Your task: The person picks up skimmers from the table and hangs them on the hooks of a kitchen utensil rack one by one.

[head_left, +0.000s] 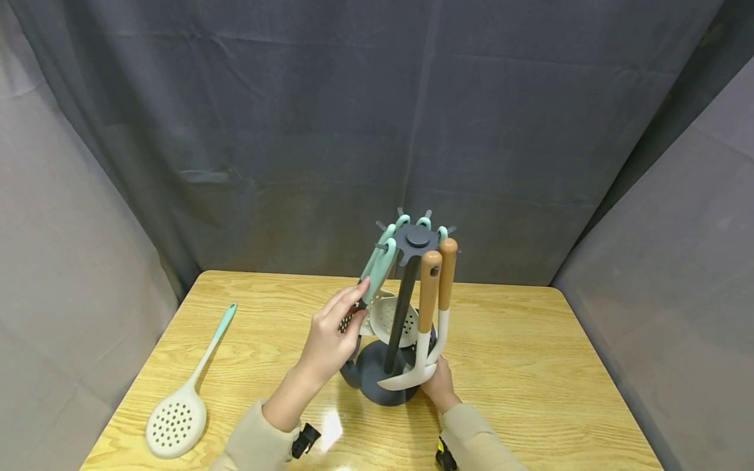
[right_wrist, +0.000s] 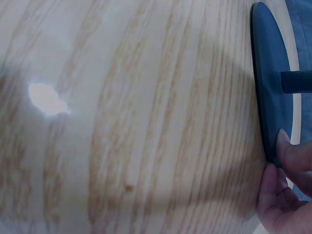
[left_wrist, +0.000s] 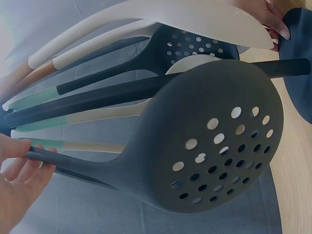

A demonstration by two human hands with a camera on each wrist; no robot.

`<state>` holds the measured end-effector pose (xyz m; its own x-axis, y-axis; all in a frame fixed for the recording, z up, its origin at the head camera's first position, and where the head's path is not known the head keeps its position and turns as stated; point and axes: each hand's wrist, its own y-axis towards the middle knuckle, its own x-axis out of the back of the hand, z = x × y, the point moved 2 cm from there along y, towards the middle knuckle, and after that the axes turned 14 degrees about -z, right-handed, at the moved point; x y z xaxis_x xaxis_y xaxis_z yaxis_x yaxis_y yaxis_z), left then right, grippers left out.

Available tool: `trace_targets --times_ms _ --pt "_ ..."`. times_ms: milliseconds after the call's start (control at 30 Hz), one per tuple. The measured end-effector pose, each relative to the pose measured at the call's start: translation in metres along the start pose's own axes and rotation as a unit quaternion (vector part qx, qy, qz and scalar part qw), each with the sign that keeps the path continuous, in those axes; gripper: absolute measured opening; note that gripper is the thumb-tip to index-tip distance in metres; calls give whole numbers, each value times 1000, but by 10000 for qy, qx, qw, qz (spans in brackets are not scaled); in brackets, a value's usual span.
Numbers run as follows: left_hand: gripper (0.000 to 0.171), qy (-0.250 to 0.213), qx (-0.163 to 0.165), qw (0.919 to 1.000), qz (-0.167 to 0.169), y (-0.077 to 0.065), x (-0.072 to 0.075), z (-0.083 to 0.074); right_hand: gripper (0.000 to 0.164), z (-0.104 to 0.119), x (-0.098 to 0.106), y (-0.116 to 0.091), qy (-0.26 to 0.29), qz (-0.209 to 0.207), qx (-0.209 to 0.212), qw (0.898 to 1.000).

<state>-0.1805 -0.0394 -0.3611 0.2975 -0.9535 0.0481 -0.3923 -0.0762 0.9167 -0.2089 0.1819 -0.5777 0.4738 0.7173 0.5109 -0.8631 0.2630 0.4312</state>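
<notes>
A dark grey utensil stand [head_left: 403,314] carries several hanging kitchen tools around its hooked top. My left hand [head_left: 331,337] pinches a dark skimmer [left_wrist: 204,92] by its handle, thumb on one side and fingers on the other. The skimmer's mint upper handle [head_left: 381,271] hangs by its loop on a hook at the stand's left. Low on the right, my right hand [head_left: 440,386] grips the edge of the stand's round base [right_wrist: 273,83], with the thumb on top and fingers at the rim. White tools partly cover that hand in the head view.
Two white tools with wooden handles [head_left: 430,288] hang at the stand's front right. More mint-handled tools hang behind. A white skimmer [head_left: 203,363] with a mint handle end lies on the wooden table [head_left: 506,392] at the left. Grey cloth [head_left: 294,131] encloses the back and sides.
</notes>
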Motion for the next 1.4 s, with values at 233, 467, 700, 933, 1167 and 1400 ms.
trace_targets --times_ms 233,467,700,933,1167,1400 --pt "52 -146 148 9998 70 1 3 0 9 -1 0 -1 1 10 -97 10000" --pt "38 6 92 9998 -171 5 15 12 11 -1 0 -1 56 14 -72 10000" --pt "34 1205 -56 9923 -267 8 37 45 13 -3 0 -2 141 -66 -26 9999" --pt "35 2589 433 9640 425 -13 57 97 13 -3 0 -2 90 -37 -18 10000" --pt "39 3294 1703 9253 799 -42 79 142 12 -5 -2 -2 77 -75 -60 9999" --pt "38 3804 2549 8844 908 -67 105 180 12 -3 -2 -3 3 -84 51 10000"
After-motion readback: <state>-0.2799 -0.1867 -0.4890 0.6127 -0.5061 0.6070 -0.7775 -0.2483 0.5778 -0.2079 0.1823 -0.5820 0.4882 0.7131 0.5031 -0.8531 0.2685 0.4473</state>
